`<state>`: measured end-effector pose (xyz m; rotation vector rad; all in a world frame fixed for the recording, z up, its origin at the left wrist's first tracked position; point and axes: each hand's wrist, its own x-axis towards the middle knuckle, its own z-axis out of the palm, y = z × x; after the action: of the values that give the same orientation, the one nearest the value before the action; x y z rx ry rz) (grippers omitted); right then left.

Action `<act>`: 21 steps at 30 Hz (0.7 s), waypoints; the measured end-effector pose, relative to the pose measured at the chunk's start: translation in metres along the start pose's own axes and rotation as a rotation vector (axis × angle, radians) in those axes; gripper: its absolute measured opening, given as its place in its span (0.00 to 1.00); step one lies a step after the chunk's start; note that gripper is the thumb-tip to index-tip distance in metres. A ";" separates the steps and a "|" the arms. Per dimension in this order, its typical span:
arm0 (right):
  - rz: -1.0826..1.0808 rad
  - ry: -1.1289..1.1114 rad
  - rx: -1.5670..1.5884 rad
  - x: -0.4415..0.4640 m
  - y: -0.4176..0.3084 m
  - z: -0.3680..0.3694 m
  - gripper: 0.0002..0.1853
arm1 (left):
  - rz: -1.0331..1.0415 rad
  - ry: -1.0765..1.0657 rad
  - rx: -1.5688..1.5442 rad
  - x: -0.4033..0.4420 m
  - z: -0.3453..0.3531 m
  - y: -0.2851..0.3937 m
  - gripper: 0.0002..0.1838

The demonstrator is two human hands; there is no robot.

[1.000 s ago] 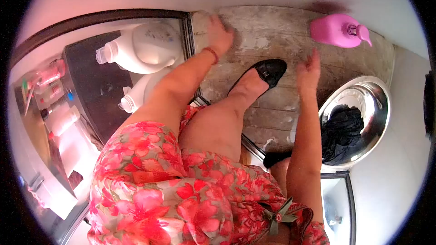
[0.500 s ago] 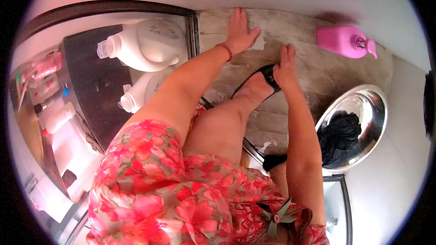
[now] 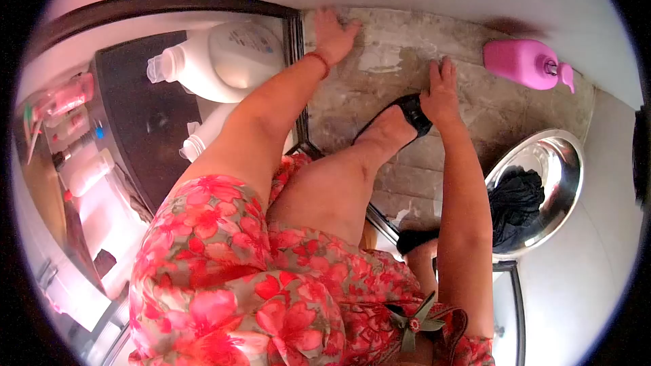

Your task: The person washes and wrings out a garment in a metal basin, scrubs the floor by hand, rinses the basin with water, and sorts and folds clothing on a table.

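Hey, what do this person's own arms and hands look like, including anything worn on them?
The left hand and right hand are gloveless, and both forearms are bare. A thin red bracelet circles the left wrist; none shows on the right. The left sleeve is patterned with large red and pink flowers on a greyish ground. Any rings are too small to tell.

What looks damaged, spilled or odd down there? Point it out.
A pale, ragged patch on the plank-patterned floor, between left hand and right hand, breaks the brown pattern. Whether it is wear, spill or glare, I cannot tell.
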<state>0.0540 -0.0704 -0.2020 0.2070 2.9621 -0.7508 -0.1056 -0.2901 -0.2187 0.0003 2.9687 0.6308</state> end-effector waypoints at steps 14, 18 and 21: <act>0.007 0.143 0.407 0.006 0.021 0.001 0.30 | 0.456 -0.169 0.005 -0.055 0.047 0.084 0.37; 0.172 0.375 0.246 -0.014 0.038 -0.011 0.31 | 0.608 -0.204 -0.163 -0.054 0.025 0.072 0.36; 0.324 0.501 0.152 -0.023 0.054 -0.003 0.34 | 0.385 0.009 -0.058 -0.033 0.006 0.010 0.37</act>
<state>0.0848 -0.0244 -0.2218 0.9940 3.1790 -0.9971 -0.0723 -0.2787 -0.2168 0.5769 2.9767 0.7554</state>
